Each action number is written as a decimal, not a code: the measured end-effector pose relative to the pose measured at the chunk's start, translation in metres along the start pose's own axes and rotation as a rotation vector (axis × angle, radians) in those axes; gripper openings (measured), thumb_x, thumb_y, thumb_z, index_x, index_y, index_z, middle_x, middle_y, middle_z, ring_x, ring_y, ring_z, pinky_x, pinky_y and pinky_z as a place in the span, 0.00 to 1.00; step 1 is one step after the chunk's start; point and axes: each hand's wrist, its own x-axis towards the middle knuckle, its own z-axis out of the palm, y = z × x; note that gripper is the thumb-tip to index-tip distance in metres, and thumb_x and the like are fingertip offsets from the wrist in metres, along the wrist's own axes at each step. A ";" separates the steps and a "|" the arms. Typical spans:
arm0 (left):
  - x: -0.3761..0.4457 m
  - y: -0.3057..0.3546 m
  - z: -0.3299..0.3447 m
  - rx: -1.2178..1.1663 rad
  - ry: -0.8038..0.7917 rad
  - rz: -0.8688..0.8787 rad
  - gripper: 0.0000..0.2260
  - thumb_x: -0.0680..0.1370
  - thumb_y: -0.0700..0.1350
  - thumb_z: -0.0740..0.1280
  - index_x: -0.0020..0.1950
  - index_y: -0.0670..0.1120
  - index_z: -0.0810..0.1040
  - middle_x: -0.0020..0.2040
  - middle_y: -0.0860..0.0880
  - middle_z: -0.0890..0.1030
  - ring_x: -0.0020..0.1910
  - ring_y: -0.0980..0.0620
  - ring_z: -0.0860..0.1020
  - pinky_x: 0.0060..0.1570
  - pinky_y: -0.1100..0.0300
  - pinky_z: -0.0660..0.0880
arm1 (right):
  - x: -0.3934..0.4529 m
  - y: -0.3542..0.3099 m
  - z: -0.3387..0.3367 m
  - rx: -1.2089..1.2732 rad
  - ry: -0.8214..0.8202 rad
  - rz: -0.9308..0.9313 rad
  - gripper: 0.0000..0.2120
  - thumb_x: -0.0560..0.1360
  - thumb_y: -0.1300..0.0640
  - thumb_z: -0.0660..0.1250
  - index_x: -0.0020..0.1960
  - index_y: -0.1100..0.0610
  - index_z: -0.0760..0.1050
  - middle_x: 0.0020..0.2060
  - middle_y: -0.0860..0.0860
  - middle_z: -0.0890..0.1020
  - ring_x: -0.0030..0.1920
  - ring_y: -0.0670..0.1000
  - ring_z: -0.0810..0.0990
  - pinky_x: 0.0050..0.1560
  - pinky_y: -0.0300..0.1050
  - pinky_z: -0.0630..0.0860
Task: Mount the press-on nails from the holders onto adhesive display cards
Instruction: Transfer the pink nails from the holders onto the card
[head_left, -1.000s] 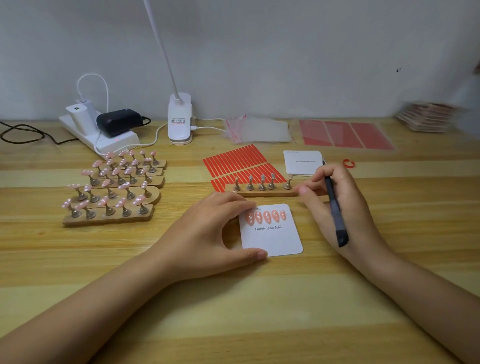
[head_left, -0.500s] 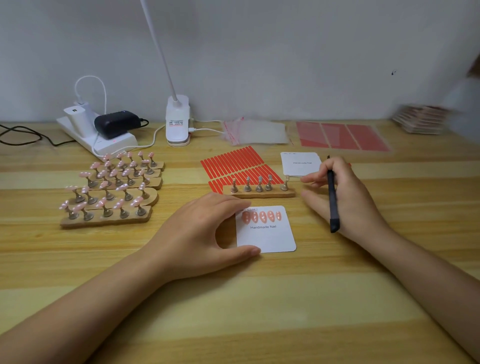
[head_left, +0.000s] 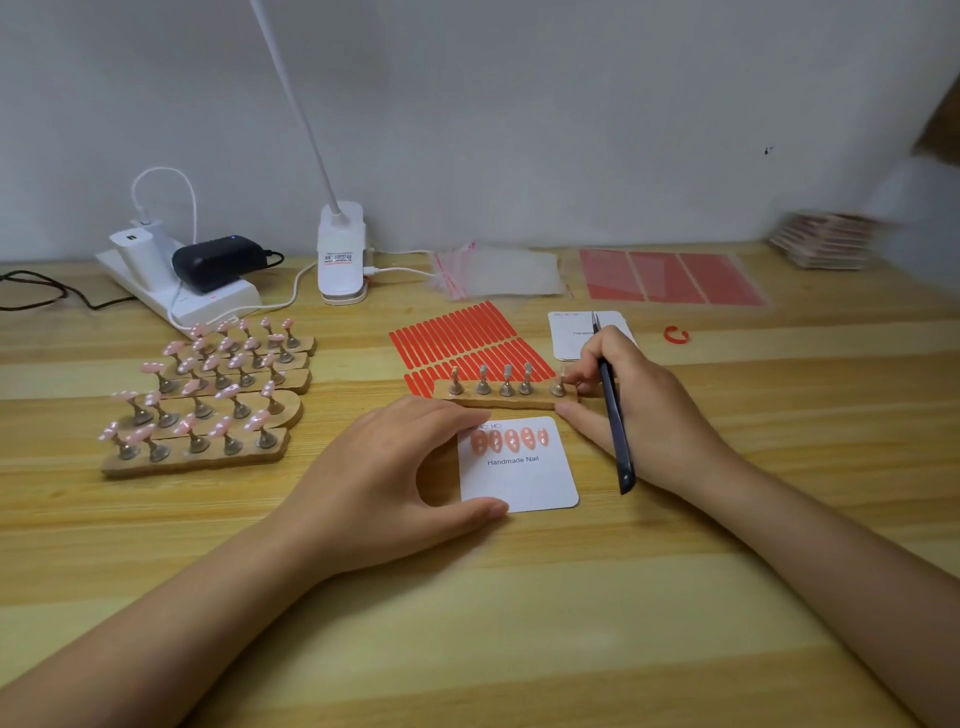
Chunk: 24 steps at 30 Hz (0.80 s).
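A white display card (head_left: 519, 475) printed "Handmade Nail" lies at the table's middle with several pink nails stuck in a row along its top. My left hand (head_left: 384, 483) holds the card's left edge, thumb on its bottom corner. Behind the card stands a wooden holder strip (head_left: 501, 399) with bare metal pegs. My right hand (head_left: 639, 410) grips dark tweezers (head_left: 613, 410) and touches the strip's right end by the last peg. Several wooden holders with pink nails (head_left: 208, 395) stand at the left.
Red adhesive strips (head_left: 462, 338) lie behind the bare strip, a second white card (head_left: 571, 332) beside them. At the back are a power strip with chargers (head_left: 176, 280), a lamp base (head_left: 340, 260), clear bags (head_left: 498, 273), red sheets (head_left: 670, 278) and a card stack (head_left: 826, 244).
My right hand drew back from the bare holder strip toward the second card, then returned to the strip's right end. My left hand stayed on the card.
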 end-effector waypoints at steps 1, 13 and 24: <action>0.000 0.000 0.000 0.000 -0.002 -0.001 0.33 0.66 0.69 0.60 0.65 0.52 0.73 0.59 0.58 0.76 0.58 0.61 0.71 0.57 0.63 0.69 | 0.000 0.000 0.000 -0.011 0.001 -0.002 0.20 0.71 0.60 0.71 0.40 0.45 0.60 0.40 0.40 0.76 0.45 0.39 0.77 0.43 0.31 0.71; 0.001 -0.002 0.001 -0.008 -0.016 0.000 0.33 0.66 0.69 0.59 0.66 0.54 0.71 0.59 0.60 0.74 0.59 0.63 0.70 0.59 0.62 0.69 | -0.003 0.017 -0.042 0.010 0.290 0.064 0.18 0.71 0.64 0.70 0.41 0.50 0.62 0.41 0.41 0.75 0.43 0.37 0.76 0.43 0.32 0.71; 0.001 0.000 0.001 0.017 -0.044 0.004 0.33 0.67 0.70 0.59 0.67 0.55 0.70 0.58 0.66 0.68 0.58 0.70 0.64 0.57 0.78 0.58 | -0.014 0.104 -0.109 -0.136 0.401 0.398 0.17 0.70 0.68 0.70 0.43 0.55 0.63 0.43 0.53 0.77 0.48 0.57 0.79 0.43 0.38 0.70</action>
